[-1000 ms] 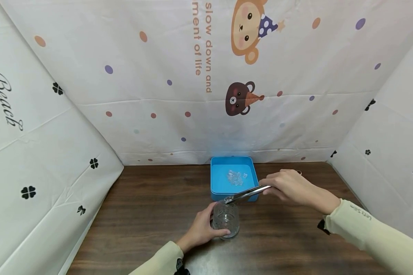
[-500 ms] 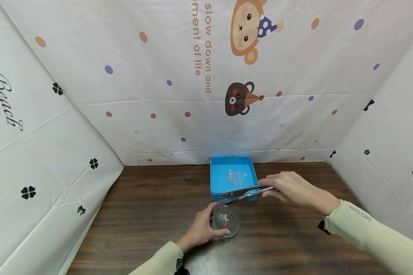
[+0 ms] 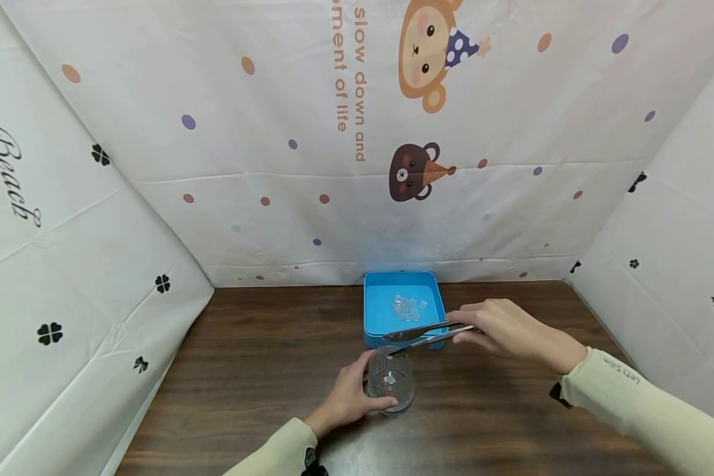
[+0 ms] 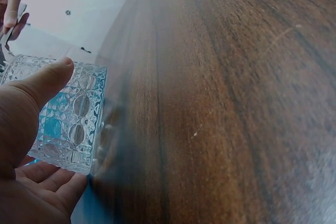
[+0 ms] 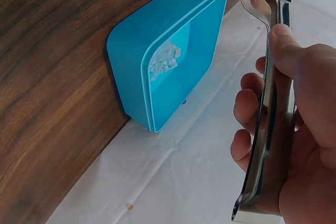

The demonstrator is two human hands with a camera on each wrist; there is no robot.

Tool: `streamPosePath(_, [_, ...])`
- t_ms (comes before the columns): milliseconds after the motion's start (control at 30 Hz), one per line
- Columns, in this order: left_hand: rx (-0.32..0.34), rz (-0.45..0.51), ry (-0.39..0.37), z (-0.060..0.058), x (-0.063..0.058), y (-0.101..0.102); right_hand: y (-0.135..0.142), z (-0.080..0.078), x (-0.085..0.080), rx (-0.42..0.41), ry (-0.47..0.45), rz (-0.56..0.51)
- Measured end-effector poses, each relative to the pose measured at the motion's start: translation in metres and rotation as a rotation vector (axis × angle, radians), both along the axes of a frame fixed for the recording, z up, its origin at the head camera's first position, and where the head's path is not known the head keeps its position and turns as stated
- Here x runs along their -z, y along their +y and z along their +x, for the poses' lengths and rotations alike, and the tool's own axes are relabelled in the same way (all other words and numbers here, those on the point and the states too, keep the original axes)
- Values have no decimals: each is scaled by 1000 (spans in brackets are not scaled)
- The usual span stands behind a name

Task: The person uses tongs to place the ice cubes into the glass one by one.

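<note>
My left hand (image 3: 350, 391) holds a clear, patterned drinking glass (image 3: 391, 380) standing on the table, thumb across its near side and fingers round the far side. In the left wrist view the thumb lies along the embossed wall of the glass (image 4: 81, 103). My right hand (image 3: 502, 330) grips metal tongs (image 3: 428, 332) at the handle end. Their two arms are spread apart, with the lower tip at the mouth of the glass and the upper tip above the rim. Whether anything sits between the tips cannot be told. Small clear cubes (image 3: 407, 307) lie in a blue box (image 3: 371, 301) behind the glass.
The brown wooden table (image 3: 262, 357) reaches back to a white printed cloth (image 3: 274, 231). More white cloth hangs on the left and right sides. The blue box stands close to the back cloth, just beyond the glass.
The tongs' arms, pressed together at the glass mouth a second ago, have spread apart, the upper one rising. In the last half second little has moved. The left hand and glass stay put.
</note>
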State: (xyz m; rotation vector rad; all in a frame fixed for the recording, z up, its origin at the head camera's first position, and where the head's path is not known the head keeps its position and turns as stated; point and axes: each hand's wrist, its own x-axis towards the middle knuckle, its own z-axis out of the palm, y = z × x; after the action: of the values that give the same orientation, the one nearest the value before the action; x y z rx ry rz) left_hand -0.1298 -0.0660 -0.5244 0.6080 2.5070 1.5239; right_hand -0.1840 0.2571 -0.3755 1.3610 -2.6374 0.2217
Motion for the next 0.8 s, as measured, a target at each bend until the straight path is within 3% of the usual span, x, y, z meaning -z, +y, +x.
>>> streamPosePath(333, [-4, 0, 11, -1, 2, 0, 3, -4, 0, 56, 130, -12])
streamPosePath(800, [-1, 0, 20, -1, 4, -1, 10, -17, -1, 155, 128, 32])
